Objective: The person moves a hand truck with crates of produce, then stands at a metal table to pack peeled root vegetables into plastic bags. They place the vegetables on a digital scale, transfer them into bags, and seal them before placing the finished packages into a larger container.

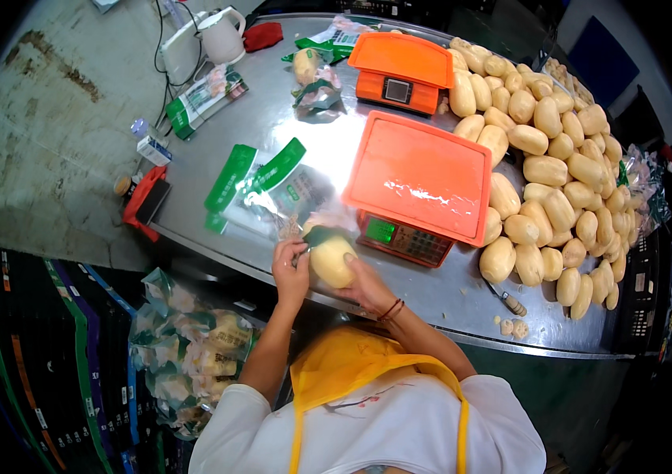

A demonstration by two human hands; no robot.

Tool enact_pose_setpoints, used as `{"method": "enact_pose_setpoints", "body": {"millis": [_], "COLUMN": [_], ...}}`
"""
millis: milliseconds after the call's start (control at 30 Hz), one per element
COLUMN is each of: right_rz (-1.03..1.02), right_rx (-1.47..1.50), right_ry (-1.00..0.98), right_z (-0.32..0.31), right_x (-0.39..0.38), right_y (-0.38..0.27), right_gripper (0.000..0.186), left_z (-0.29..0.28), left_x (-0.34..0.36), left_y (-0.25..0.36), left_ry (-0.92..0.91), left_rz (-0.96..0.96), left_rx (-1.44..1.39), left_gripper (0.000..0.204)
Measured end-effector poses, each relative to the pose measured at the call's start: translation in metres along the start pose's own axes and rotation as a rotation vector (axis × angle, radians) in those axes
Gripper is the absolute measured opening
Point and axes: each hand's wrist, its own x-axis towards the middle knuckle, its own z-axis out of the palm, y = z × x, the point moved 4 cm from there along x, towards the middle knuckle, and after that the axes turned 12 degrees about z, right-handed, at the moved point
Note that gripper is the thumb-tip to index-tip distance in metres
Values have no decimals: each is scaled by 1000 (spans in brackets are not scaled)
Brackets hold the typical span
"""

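The held vegetable (331, 262) is pale yellow, the heaped vegetables (545, 170) creamy tan. The near scale (411, 243) has a coral-orange top (423, 174) and glowing green screen (380, 230); the far scale (399, 59) is bright orange. Flat bags (232, 172) are green and white, the table (194, 174) silver-grey, the kettle (221, 37) white. The apron (336, 355) is yellow; the shirt (399, 430), white, printed with a dark branch (356, 404) and red flecks.

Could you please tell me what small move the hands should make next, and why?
Probably the right hand should ease the pale root further into the plastic bag: the bag seems to cover only its far end, the right hand grips its near side, and the left hand is at the bag's edge, apparently placed to steady it.
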Motion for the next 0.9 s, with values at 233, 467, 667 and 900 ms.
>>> {"method": "enact_pose_setpoints", "body": {"millis": [233, 467, 667, 900], "right_rz": [-549, -265, -471, -783], "right_rx": [-1046, -317, -930, -1119], "right_ry": [225, -117, -32, 110], "right_z": [22, 48, 76, 79], "right_x": [14, 21, 4, 18], "right_y": [-26, -26, -52, -59], "right_gripper": [46, 38, 22, 25], "left_z": [-4, -23, -19, -17], "left_x": [20, 23, 39, 35], "left_y": [42, 66, 88, 78], "left_ry": [69, 152, 122, 97], "left_rz": [169, 155, 218, 226], "left_rx": [46, 5, -128, -158], "left_gripper": [9, 6, 8, 11]}}
